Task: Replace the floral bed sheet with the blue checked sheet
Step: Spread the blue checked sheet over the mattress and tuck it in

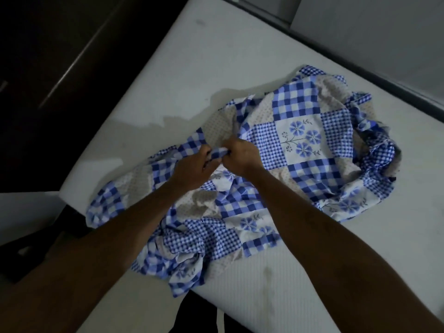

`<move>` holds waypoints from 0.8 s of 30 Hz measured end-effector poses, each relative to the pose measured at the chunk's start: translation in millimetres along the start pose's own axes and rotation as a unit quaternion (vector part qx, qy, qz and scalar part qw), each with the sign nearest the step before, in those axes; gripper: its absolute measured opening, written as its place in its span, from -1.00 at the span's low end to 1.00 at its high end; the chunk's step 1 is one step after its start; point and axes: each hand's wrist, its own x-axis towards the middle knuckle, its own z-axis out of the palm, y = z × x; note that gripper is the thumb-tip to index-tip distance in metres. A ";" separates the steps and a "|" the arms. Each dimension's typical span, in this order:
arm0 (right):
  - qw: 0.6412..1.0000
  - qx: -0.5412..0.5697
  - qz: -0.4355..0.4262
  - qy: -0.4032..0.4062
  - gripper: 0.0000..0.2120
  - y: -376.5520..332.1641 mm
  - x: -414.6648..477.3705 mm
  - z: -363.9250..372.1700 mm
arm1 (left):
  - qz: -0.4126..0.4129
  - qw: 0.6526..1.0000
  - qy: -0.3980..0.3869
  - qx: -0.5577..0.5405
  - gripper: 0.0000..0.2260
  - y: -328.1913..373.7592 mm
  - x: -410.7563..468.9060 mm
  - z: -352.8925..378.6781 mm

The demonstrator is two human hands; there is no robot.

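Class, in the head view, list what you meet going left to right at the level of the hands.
dark furniture → left hand → right hand → flower patch on the blue checked sheet. The mattress lies under everything, so it is left out.

The sheet (295, 140) lies bunched on the mattress (192, 68), reaching its near-left edge. The left hand (192, 169) and right hand (242, 157), side by side, grip the sheet's left part. A wall (372, 32) stands far right.

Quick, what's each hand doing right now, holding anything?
Left hand: closed, gripping a bunched fold of the blue checked sheet.
Right hand: closed, gripping the same fold.
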 end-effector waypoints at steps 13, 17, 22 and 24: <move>0.983 -0.181 0.023 0.031 -0.65 19.5 -63.2 -18.5 | -0.117 0.948 -0.220 0.196 -0.63 -39.4 -106.4 -58.4; 0.971 -0.176 -0.148 -0.072 -0.28 -18.0 -89.4 -8.2 | -0.114 0.992 -0.046 -0.025 -0.58 -24.0 -161.9 -47.2; 0.950 -0.213 -0.181 -0.141 -0.23 -48.9 -135.3 6.9 | -0.067 0.994 -0.077 -0.050 -0.83 7.8 -219.7 -19.7; 0.938 -0.256 -0.155 -0.175 -0.48 -49.2 -151.6 7.1 | -0.052 0.994 -0.078 -0.049 -0.71 19.0 -242.4 -3.8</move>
